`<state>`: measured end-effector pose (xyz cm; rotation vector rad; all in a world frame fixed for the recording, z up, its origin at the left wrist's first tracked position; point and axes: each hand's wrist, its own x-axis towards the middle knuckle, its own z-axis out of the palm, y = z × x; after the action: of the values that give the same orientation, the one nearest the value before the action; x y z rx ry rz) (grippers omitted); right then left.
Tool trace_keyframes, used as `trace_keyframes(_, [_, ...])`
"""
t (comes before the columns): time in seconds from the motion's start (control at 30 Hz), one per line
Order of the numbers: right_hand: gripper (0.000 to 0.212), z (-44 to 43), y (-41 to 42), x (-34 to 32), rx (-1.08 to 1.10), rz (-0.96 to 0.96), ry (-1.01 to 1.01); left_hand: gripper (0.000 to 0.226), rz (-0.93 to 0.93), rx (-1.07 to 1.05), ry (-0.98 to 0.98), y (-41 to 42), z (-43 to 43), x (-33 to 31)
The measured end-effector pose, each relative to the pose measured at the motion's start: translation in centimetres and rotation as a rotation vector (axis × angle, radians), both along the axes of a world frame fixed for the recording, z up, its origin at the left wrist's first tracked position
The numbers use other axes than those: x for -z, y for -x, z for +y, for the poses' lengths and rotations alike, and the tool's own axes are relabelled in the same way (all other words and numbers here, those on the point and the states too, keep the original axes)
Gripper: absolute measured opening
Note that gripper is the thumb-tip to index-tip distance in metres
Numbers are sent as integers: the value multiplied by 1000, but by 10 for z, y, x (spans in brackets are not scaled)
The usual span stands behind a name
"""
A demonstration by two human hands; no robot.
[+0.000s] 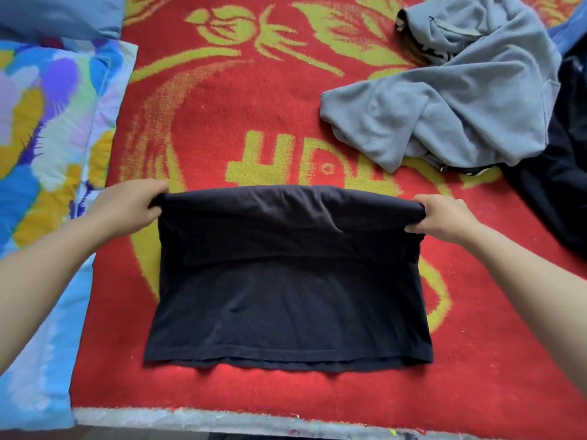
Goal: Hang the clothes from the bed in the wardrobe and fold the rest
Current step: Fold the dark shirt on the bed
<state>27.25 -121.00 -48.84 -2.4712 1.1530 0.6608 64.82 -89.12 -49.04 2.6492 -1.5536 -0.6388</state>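
A black garment [286, 300] lies flat on the red and yellow blanket [222, 122] that covers the bed, its hem toward me. Its far part is lifted and doubled back over the lower part. My left hand [127, 208] grips the fold's left corner, and my right hand [444, 217] grips the right corner. Both hands hold the fold edge slightly above the blanket, with the cloth stretched between them.
A crumpled grey sweatshirt [444, 103] lies at the back right of the bed. Dark clothing [559, 173] lies along the right edge. A colourful quilt [41, 128] and a blue pillow [60, 14] fill the left side. The bed's near edge [222, 422] runs below the garment.
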Motion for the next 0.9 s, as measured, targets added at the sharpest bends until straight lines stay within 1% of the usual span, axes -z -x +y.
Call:
trace_keyframes(0.07, [31, 9, 14, -7, -20, -34, -32, 26, -12, 30, 57, 5, 16, -8])
trace_keyframes(0.13, [30, 23, 35, -14, -101, -23, -25, 16, -53, 122, 156, 16, 39, -12])
trace_keyframes(0.2, [34, 39, 58, -20, -238, -78, 65, 8, -49, 244, 256, 29, 64, -14])
trace_keyframes(0.27, [41, 58, 85, -21, -391, -184, 169, 14, -38, 344, 301, 44, 91, -7])
trace_keyframes(0.3, [37, 67, 98, -21, -465, -227, 227, 13, -52, 372, 304, 52, 105, -2])
trace_keyframes(0.37, [16, 88, 120, -17, -608, -273, 315, 12, -112, 412, 302, 72, 133, 11])
trace_keyframes(0.4, [10, 98, 131, -13, -676, -295, 341, 12, -145, 424, 298, 81, 146, 19])
trace_keyframes(0.5, [13, 129, 154, 6, -756, -277, 370, 15, -217, 418, 252, 105, 173, 39])
trace_keyframes(0.57, [17, 149, 159, 19, -715, -187, 394, 17, -263, 396, 195, 120, 178, 47])
trace_keyframes(0.6, [25, 157, 157, 23, -661, -100, 385, 19, -279, 371, 149, 129, 177, 49])
trace_keyframes(0.63, [37, 165, 152, 27, -581, -11, 338, 22, -292, 338, 91, 137, 173, 49])
trace_keyframes(0.67, [46, 172, 146, 29, -507, 44, 299, 23, -301, 302, 28, 145, 166, 48])
trace_keyframes(0.7, [46, 179, 137, 30, -450, 63, 283, 21, -301, 273, -30, 153, 159, 45])
trace_keyframes(0.73, [37, 187, 126, 28, -401, 61, 283, 22, -293, 254, -71, 161, 151, 43])
trace_keyframes(0.8, [11, 196, 100, 27, -349, -50, 345, 24, -286, 213, -84, 175, 132, 37])
trace_keyframes(0.87, [7, 200, 71, 29, -239, -147, 383, 26, -288, 161, -15, 187, 107, 37])
trace_keyframes(0.9, [8, 201, 57, 34, -191, -181, 356, 37, -283, 141, 6, 192, 93, 38])
